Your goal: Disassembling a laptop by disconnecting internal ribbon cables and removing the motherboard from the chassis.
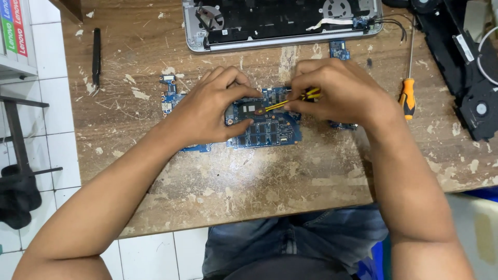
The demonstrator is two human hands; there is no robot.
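A blue laptop circuit board [267, 130] lies flat on the worn wooden table [249, 181]. My left hand [210, 106] rests on the board's left half, thumb and fingers bracing it around the dark central chip. My right hand [337, 91] grips a thin yellow-handled tool [290, 101] whose tip touches the board near that chip. Part of the board is hidden under both hands.
An opened silver laptop base [282, 23] sits at the table's far edge. An orange-handled screwdriver [408, 93] lies to the right, a black tool [96, 54] to the left. Black laptop parts with a fan [474, 88] occupy the far right. White floor tiles lie at left.
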